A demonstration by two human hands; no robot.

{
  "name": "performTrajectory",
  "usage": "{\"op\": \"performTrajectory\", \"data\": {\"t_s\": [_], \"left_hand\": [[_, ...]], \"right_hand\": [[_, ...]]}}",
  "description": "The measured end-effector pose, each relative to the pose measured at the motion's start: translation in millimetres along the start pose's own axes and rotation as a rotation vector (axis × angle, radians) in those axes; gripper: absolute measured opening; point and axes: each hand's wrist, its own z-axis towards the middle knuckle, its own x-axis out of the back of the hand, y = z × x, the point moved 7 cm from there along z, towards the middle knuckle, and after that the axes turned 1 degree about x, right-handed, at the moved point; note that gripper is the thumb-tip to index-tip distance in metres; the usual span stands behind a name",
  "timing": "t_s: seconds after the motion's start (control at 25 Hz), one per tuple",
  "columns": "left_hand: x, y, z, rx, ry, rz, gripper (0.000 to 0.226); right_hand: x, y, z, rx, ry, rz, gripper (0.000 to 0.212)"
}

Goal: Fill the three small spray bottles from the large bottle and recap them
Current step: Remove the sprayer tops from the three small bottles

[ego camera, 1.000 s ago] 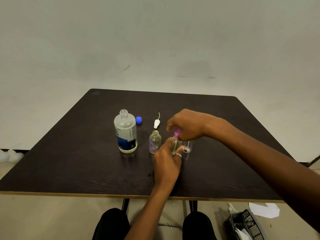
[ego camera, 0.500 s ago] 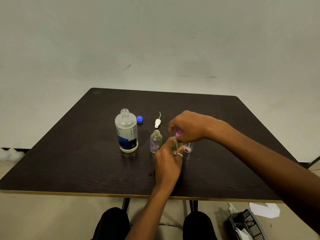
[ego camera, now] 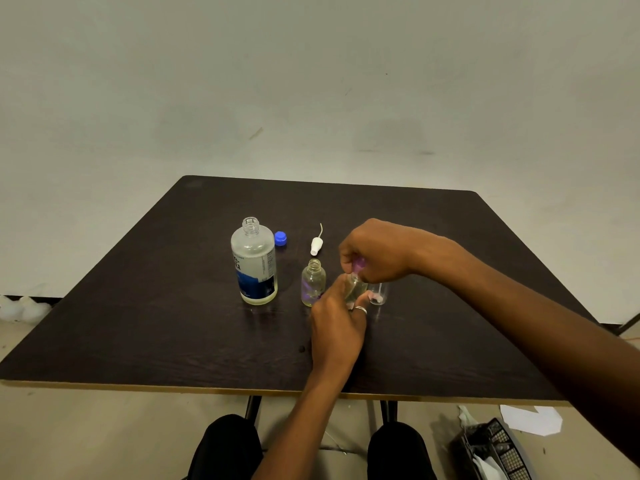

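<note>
- Left hand [ego camera: 337, 323]: I am seeing it reaching in from the bottom centre, forearm rising from between the knees, back of the hand facing up. Its fingers are curling around a small glass bottle [ego camera: 355, 289], gripping the body; a ring is showing on one finger.
- Right hand [ego camera: 375, 251]: I am seeing it coming in from the right, forearm crossing from the lower right edge, wrist bending downward. Its fingertips are pinching a pink cap [ego camera: 359, 263] at that bottle's neck, knuckles arching above.
- Both hands are meeting at one point, the right sitting just above the left.
- Knees, in dark clothing, are showing below.
</note>
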Motion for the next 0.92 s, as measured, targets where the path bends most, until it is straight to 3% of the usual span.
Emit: {"op": "performTrajectory", "data": {"t_s": [0.48,0.64,0.92], "left_hand": [[1,-1,0,0.063,-0.018,0.032,0.025],[-2,-7,1,0.094,-0.018,0.020,0.033],[-4,-8,2,0.069,-0.004,0.017,0.033]], "right_hand": [[112,40,-17,-0.126,0.160,0.269,0.014],[85,60,19,-0.167,0.081,0.419,0.021],[5,84,85,-0.112,0.026,0.262,0.035]]}}
